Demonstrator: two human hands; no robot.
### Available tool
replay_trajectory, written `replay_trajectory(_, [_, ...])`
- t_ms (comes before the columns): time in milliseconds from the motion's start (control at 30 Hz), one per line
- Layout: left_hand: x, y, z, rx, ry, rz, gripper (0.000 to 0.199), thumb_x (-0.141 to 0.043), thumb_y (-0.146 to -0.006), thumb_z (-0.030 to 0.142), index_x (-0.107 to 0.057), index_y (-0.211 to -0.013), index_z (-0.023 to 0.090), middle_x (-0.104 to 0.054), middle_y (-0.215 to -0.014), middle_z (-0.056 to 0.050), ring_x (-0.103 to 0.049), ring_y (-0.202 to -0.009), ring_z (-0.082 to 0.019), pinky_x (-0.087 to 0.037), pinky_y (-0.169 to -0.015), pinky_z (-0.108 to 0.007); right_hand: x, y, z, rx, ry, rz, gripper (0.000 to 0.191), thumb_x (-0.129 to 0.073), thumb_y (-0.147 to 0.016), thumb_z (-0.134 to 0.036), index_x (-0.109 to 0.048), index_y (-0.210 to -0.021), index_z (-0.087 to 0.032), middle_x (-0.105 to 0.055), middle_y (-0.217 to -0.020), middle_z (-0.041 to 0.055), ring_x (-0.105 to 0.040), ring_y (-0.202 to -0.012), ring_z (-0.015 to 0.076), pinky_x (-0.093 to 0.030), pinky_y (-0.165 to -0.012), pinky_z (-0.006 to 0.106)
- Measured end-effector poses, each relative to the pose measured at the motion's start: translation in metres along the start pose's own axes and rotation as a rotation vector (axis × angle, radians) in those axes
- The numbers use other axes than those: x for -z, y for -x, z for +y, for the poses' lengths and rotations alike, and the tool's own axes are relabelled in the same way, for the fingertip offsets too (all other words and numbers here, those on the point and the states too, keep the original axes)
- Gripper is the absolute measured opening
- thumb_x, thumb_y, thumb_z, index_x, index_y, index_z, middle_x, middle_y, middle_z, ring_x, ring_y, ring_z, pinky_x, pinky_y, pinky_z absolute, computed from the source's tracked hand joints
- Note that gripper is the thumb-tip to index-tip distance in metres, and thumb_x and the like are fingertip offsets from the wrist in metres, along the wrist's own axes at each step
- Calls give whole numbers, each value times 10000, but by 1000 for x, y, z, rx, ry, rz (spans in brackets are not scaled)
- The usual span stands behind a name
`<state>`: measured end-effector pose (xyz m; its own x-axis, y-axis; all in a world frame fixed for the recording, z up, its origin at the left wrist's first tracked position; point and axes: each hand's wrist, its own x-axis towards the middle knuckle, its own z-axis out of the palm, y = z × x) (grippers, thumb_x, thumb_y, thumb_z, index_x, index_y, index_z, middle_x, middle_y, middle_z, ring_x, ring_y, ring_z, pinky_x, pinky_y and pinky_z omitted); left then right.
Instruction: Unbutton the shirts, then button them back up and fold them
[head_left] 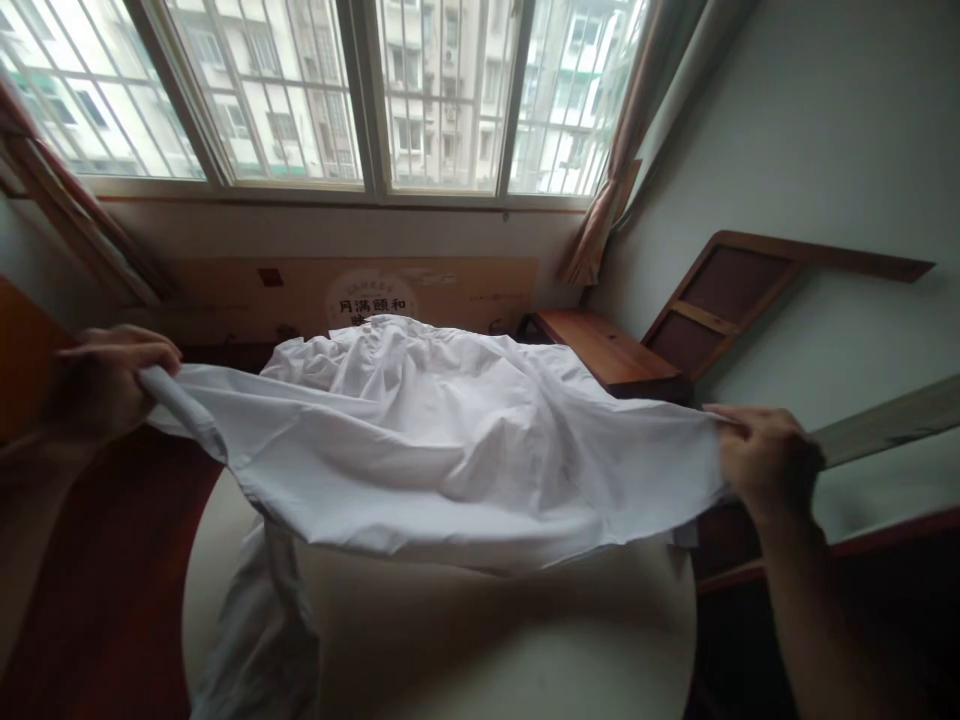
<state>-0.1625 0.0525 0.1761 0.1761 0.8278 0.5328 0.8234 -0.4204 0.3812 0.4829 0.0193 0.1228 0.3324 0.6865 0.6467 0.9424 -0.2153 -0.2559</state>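
A large white cloth [420,430] is stretched between my two hands above a round pale table [510,640]. My left hand [124,375] grips one corner at the far left, its fingers curled round the fabric. At the right, my right hand [769,455] pinches the other corner. The near edge sags between them, while the far part lies in wrinkled folds. A further length of the cloth hangs at the lower left over the table's side.
Barred windows [442,100] run across the back, with curtains [604,215] beside them. Below stands a cardboard panel [270,295] with printed characters. A wooden cabinet [607,350] is at the back right, near a brown wooden frame [720,300] against the wall.
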Motion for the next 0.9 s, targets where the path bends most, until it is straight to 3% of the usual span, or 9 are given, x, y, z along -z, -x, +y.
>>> replay_trajectory(67, [3,-7,47,-74,-47,205,138,-395,-812,197,-503,-727,211,-556,-841,19,-511,-936,-211,-444,-864,-422,25,4,-30,140,-219,114,289,-474,-791,-107,-689,-978,-153,-629,-962,134,-582,-912,244,-433,-792,349])
replay_trajectory(100, [-4,-8,76,-202,-20,189,93,-455,-810,203,-518,-744,218,-575,-939,10,-497,-998,-225,-439,-892,-429,37,11,-50,249,-350,89,264,-491,-774,-103,-681,-942,-174,-623,-957,110,-586,-894,229,-444,-790,343])
replay_trajectory(167, [-37,-1,138,-402,20,104,73,-571,-767,184,-547,-724,238,-564,-1074,54,-495,-1025,-186,-437,-919,-354,50,37,-93,562,-580,-180,292,-483,-730,-54,-651,-914,-208,-618,-926,55,-594,-850,189,-464,-747,308])
replay_trajectory(233, [-85,21,189,-781,192,-288,188,-475,-801,76,-577,-776,232,-598,-1079,21,-512,-989,-164,-429,-915,-342,48,73,-125,806,-678,-620,331,-455,-737,-32,-614,-969,-206,-622,-889,38,-586,-778,152,-461,-686,260])
replay_trajectory(300, [-130,51,215,-944,258,-610,165,-495,-823,133,-607,-880,240,-618,-1090,-22,-522,-1005,-171,-410,-943,-334,32,111,-138,874,-659,-969,242,-434,-766,-43,-596,-877,-184,-608,-788,30,-555,-680,134,-440,-625,236])
replay_trajectory(400, [-165,91,213,-821,330,-822,201,-538,-824,212,-589,-1017,240,-606,-1161,-23,-533,-1033,-143,-405,-948,-263,3,153,-122,816,-590,-1183,358,-446,-676,-29,-553,-985,-174,-611,-883,39,-566,-794,154,-444,-712,246])
replay_trajectory(567, [-176,131,172,-588,-22,-775,774,-656,-686,506,-391,-1345,199,-398,-1416,-143,-366,-1266,-353,-301,-1031,-505,-19,178,-91,820,-355,-1098,418,-427,-593,-16,-544,-965,-167,-583,-970,75,-534,-876,201,-416,-778,311])
replay_trajectory(767, [-187,151,165,-580,-83,-474,259,-405,-874,102,-562,-1065,183,-633,-812,-53,-557,-728,-171,-440,-664,-288,-1,167,-95,1032,-456,-1118,112,-541,-663,-135,-503,-755,-186,-593,-800,31,-515,-752,177,-392,-765,328])
replay_trajectory(900, [-156,148,182,-463,75,-603,178,-429,-877,140,-582,-931,212,-586,-714,-19,-520,-619,-142,-384,-535,-241,1,181,-94,1197,-665,-1151,107,-559,-779,-237,-517,-684,-211,-610,-730,-8,-544,-798,171,-341,-930,367])
